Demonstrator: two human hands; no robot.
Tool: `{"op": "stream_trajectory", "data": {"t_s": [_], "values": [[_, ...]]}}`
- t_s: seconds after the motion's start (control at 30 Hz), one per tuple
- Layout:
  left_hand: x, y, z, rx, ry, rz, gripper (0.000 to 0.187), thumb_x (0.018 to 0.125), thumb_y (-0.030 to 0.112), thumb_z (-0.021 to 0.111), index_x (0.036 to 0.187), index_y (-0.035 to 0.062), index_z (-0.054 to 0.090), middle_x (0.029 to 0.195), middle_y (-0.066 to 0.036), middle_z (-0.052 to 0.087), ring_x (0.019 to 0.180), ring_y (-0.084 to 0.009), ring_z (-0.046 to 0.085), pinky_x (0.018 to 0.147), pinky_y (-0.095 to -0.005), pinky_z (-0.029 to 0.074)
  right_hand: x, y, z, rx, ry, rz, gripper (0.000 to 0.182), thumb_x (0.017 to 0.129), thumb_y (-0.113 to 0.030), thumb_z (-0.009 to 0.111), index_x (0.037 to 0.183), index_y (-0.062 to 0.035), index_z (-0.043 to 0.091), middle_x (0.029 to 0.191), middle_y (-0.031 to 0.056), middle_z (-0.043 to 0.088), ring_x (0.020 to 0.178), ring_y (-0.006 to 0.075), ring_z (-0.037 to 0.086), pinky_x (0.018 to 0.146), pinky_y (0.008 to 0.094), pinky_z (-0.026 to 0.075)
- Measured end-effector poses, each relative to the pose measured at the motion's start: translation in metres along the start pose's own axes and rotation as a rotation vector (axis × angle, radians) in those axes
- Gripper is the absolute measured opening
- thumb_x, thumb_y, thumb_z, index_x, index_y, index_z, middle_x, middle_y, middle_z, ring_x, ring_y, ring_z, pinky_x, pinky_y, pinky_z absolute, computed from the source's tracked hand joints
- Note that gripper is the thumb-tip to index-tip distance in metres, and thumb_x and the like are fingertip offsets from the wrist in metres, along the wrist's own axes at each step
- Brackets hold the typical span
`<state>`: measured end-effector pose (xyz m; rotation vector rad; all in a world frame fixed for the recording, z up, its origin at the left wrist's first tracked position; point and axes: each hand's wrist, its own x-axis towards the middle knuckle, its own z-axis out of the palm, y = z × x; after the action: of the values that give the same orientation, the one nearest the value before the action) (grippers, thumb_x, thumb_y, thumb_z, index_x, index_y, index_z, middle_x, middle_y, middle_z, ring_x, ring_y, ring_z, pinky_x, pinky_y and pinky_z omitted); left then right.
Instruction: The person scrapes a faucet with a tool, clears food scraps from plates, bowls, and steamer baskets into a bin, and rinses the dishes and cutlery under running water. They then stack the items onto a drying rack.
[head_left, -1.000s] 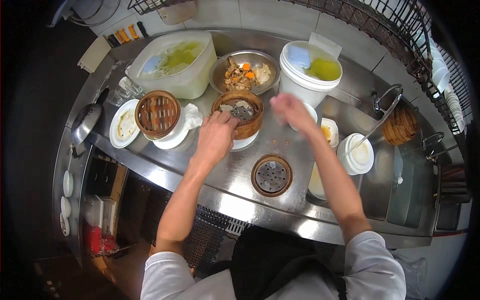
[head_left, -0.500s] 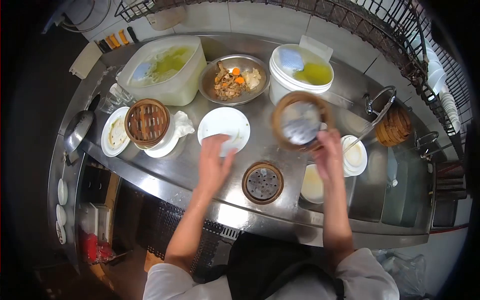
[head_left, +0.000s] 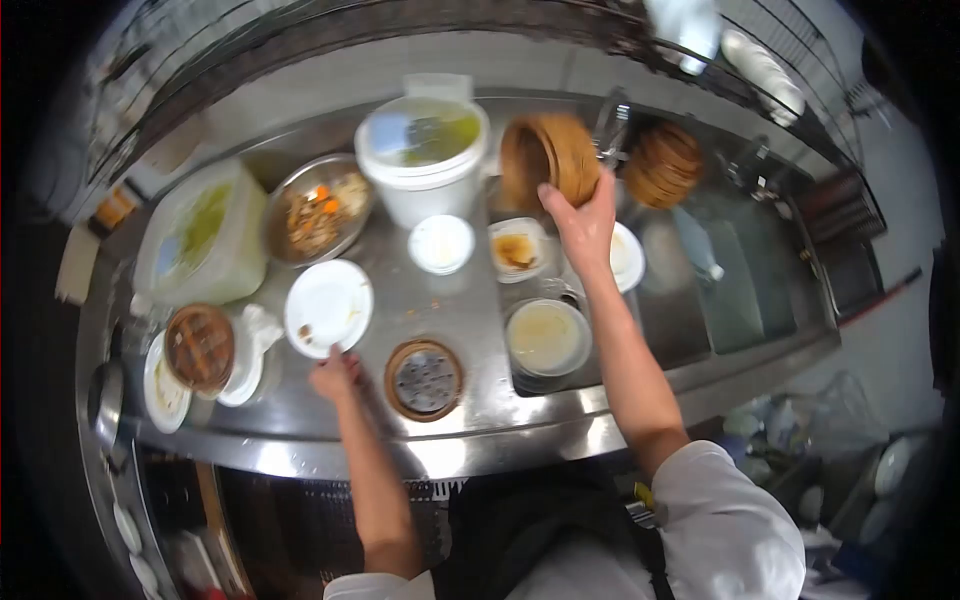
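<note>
Over the sink area, my right hand (head_left: 585, 215) grips a bamboo steamer (head_left: 575, 155) tilted on its side, thumb at its rim. My left hand (head_left: 336, 374) pinches the near edge of a white plate (head_left: 328, 305) that has small food scraps on it. A small round steamer with a perforated metal base (head_left: 424, 380) lies on the steel counter between my hands. Below the held steamer are a square white dish with brown sauce (head_left: 517, 250) and a round container of cloudy liquid (head_left: 547, 338). A small white dish (head_left: 441, 244) stands by the white bucket.
A white bucket (head_left: 422, 180) and a translucent tub (head_left: 205, 235) hold greenish liquid. Between them is a metal bowl of food scraps (head_left: 318, 212). Another steamer (head_left: 199, 348) sits on plates at left. Stacked steamers (head_left: 662, 165) stand by the taps; a wire rack hangs above.
The view has swung right. My right hand has carried the steamer toward the taps, turning it onto its side. My left hand has taken the white plate's edge. A small white dish shows by the bucket.
</note>
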<state>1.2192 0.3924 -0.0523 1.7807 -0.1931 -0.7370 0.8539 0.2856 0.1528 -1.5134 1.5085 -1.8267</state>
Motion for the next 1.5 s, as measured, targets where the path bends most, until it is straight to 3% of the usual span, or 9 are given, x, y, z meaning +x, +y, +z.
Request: {"op": "stream_trajectory", "data": {"t_s": [0.37,0.53,0.77,0.93,1.03,1.13,1.27,1.4,1.5], "values": [[0.025,0.013,0.003,-0.326,0.01,-0.231,0.01,0.085,0.008,0.061,0.085,-0.0022,0.057,0.068,-0.008,0.058,0.052,-0.0161,0.056,0.051,-0.0291,0.057,0.156,0.127,-0.203,0.592,0.411,0.362,0.043,0.081,-0.028,0.063,0.111,0.0032,0.056,0.111,0.0105,0.058,0.098,0.02,0.057,0.086,0.0331,0.046],[0.015,0.027,0.001,-0.315,-0.001,-0.1,0.021,0.083,0.019,0.057,0.087,-0.0017,0.058,0.061,-0.005,0.051,0.042,-0.0123,0.045,0.035,-0.0252,0.039,0.251,0.196,-0.198,-0.723,0.303,0.444,0.07,0.077,-0.043,0.056,0.127,0.0045,0.043,0.129,0.0253,0.048,0.119,0.0405,0.047,0.1,0.0471,0.038],[-0.044,0.027,-0.032,-0.092,0.073,0.222,0.023,0.088,0.017,0.05,0.102,-0.0007,0.052,0.068,-0.005,0.054,0.045,-0.0121,0.048,0.033,-0.026,0.033,0.281,0.252,-0.186,-0.612,0.393,0.347,0.061,0.081,-0.036,0.05,0.116,0.0131,0.04,0.117,0.0324,0.053,0.107,0.0451,0.055,0.092,0.049,0.044],[-0.112,0.051,-0.029,-0.138,-0.127,0.315,0.026,0.087,0.011,0.045,0.111,-0.0007,0.047,0.075,-0.007,0.056,0.049,-0.0125,0.051,0.034,-0.0246,0.036,0.275,0.222,-0.192,-0.593,0.461,0.456,0.077,0.078,-0.049,0.057,0.127,0.0089,0.039,0.125,0.0282,0.05,0.118,0.0412,0.048,0.1,0.0488,0.036],[-0.143,0.053,-0.007,-0.122,-0.197,0.361,0.036,0.087,0.009,0.045,0.121,-0.003,0.044,0.093,-0.012,0.06,0.073,-0.0161,0.06,0.06,-0.0281,0.051,0.232,0.196,-0.205,-0.542,0.626,-0.033,0.062,0.082,-0.042,0.062,0.121,0.0044,0.049,0.118,0.0238,0.057,0.109,0.0368,0.055,0.094,0.0449,0.041],[-0.199,0.057,0.028,-0.045,-0.299,0.328,0.037,0.088,0.01,0.047,0.124,-0.0007,0.047,0.104,-0.012,0.06,0.088,-0.0172,0.061,0.073,-0.0288,0.051,0.119,0.142,-0.174,0.128,0.07,-0.145,0.023,0.093,-0.025,0.056,0.104,-0.0049,0.059,0.091,0.0087,0.065,0.085,0.0169,0.06,0.075,0.0286,0.047],[-0.238,0.038,0.081,0.075,-0.532,0.352,0.043,0.088,0.009,0.048,0.129,0.0,0.042,0.11,-0.013,0.058,0.094,-0.0191,0.058,0.08,-0.0317,0.05,-0.038,0.093,-0.121,0.461,-0.798,0.763,0.05,0.091,-0.033,0.058,0.129,-0.0037,0.046,0.11,0.0087,0.059,0.096,0.0175,0.059,0.082,0.0329,0.049],[-0.239,0.062,0.094,0.111,-0.912,0.165,0.044,0.09,0.02,0.054,0.127,-0.0005,0.042,0.098,-0.013,0.062,0.07,-0.0165,0.061,0.06,-0.0297,0.05,-0.065,0.112,-0.108,0.676,-0.624,1.074,0.05,0.085,-0.016,0.063,0.125,0.0065,0.045,0.119,0.0162,0.057,0.106,0.0258,0.059,0.09,0.0381,0.049],[-0.163,0.087,0.068,0.308,-0.625,0.416,0.036,0.093,0.028,0.055,0.121,0.0067,0.049,0.098,-0.006,0.064,0.068,-0.0113,0.061,0.053,-0.025,0.049,-0.044,0.155,-0.12,0.751,-0.458,1.2,0.048,0.082,-0.01,0.064,0.124,0.0049,0.047,0.118,0.0148,0.058,0.107,0.0276,0.058,0.089,0.0378,0.05]]}}
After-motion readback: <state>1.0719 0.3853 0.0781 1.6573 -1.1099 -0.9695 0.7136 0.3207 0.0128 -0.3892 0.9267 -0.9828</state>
